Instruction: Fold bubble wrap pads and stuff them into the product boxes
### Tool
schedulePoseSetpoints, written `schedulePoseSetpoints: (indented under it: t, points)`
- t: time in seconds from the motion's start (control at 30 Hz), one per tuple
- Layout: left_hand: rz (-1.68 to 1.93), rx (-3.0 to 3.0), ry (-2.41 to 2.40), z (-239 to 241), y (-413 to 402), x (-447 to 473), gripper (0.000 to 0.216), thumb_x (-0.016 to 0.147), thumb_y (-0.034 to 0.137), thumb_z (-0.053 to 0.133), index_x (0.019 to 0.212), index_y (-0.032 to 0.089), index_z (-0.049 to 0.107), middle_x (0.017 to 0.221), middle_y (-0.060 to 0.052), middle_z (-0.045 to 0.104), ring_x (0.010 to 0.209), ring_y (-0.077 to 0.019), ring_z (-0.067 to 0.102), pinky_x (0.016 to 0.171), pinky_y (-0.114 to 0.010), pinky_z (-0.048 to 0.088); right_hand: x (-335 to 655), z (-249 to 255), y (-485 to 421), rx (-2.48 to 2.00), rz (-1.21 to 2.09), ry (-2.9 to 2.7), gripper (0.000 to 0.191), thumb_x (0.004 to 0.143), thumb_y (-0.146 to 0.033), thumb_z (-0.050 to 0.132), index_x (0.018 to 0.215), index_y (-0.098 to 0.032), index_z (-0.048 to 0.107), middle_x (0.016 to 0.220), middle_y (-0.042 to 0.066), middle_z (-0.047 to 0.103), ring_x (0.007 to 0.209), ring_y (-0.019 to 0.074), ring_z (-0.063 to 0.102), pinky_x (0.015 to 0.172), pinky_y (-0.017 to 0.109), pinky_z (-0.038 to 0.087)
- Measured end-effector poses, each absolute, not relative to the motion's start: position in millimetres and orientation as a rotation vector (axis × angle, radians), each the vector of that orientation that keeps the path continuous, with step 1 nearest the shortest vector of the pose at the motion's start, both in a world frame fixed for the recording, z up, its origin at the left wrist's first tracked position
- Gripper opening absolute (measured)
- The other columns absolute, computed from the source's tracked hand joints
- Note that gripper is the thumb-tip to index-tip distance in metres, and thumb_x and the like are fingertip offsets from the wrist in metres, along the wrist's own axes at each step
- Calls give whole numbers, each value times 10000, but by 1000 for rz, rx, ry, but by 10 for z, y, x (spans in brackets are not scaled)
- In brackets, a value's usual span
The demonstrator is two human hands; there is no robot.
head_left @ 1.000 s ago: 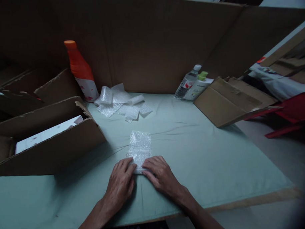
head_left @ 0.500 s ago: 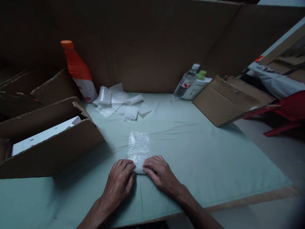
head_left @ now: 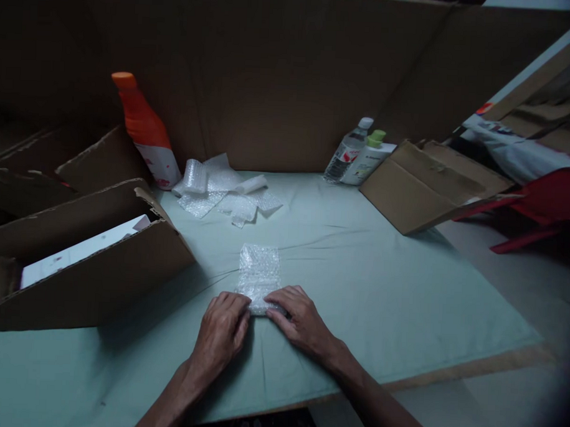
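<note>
A small rectangular piece of bubble wrap lies flat on the pale green cloth in front of me. My left hand and my right hand rest side by side on its near edge, fingers curled and pressed onto the wrap. The near end of the wrap is hidden under my fingertips. What lies inside the wrap, if anything, cannot be made out.
Loose bubble wrap pieces lie at the back beside an orange-capped bottle. A clear bottle and a green-capped bottle stand at the back right near a cardboard box. An open carton sits left. Cardboard walls surround the surface.
Both hands have crept slightly forward along the bubble wrap, covering a little more of its near end. The wrap stays in place.
</note>
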State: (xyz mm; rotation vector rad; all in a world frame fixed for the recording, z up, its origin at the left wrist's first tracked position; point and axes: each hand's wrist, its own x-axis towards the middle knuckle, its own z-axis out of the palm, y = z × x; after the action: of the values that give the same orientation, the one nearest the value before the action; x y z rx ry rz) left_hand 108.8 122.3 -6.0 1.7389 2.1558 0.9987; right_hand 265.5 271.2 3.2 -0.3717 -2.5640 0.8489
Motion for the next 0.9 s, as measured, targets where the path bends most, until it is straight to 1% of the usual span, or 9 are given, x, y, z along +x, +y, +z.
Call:
schedulePoseSetpoints:
  t: [0.1,0.23,0.3,0.37,0.43,0.5,0.57,0.7,0.9]
  points:
    - [995,1738,2148,-51,1181,1109,178,935,128,486,1035,209,609,960,-64,698,914,-240,624,796,-408,521,2668,27,2706,-359,848,-2570,147,981,-291,578,1040,-200,676,931,64,749,859,215,654,805,384,467]
    - [1034,1755,2150,-50,1156,1123,194,929,130,499,1073,212,602,948,-55,698,896,-228,639,781,-394,542,2673,44,2698,-344,874,-2581,131,959,-287,615,1020,-191,679,914,57,752,841,213,657,792,382,472]
    - [1086,1773,2194,-62,1158,1132,252,927,124,500,1152,203,582,1022,-74,694,950,-229,644,817,-397,555,2661,48,2699,-376,902,-2562,128,955,-275,619,1038,-194,675,948,55,754,878,213,668,808,382,483]
    - [1114,1806,2263,-79,1160,1144,316,925,116,498,1226,195,553,1138,-107,666,1039,-240,631,871,-411,560,2645,39,2707,-428,914,-2529,140,957,-260,609,1071,-203,666,1008,58,752,939,215,677,838,387,495]
    - [1103,1842,2339,-95,1157,1156,359,921,106,495,1268,192,534,1236,-135,622,1105,-255,610,902,-429,561,2632,18,2718,-483,891,-2496,156,955,-258,603,1094,-213,659,1054,66,746,992,226,678,862,399,503]
    - [1073,1867,2396,-106,1152,1162,381,915,86,487,1277,195,531,1279,-149,594,1122,-261,603,902,-433,566,2624,-8,2731,-517,849,-2475,161,950,-264,608,1097,-220,658,1066,75,743,1009,239,680,868,412,510]
    - [1036,1889,2400,-110,1148,1161,395,902,60,478,1264,205,537,1270,-143,599,1105,-257,610,887,-426,572,2620,-27,2739,-526,813,-2463,152,946,-261,614,1085,-221,662,1050,78,744,993,244,684,860,416,514]
    - [963,1942,2328,-110,1153,1148,416,857,34,499,1231,210,542,1182,-115,646,1049,-269,623,862,-444,576,2610,-33,2740,-491,779,-2484,111,950,-238,608,1039,-221,672,997,62,746,943,234,684,836,413,512]
    - [966,1952,2308,-114,1173,1131,398,866,45,511,1234,197,527,1158,-110,657,1011,-267,622,833,-437,568,2598,-25,2731,-493,766,-2511,110,959,-216,594,1029,-218,678,992,54,748,928,221,673,829,397,503]
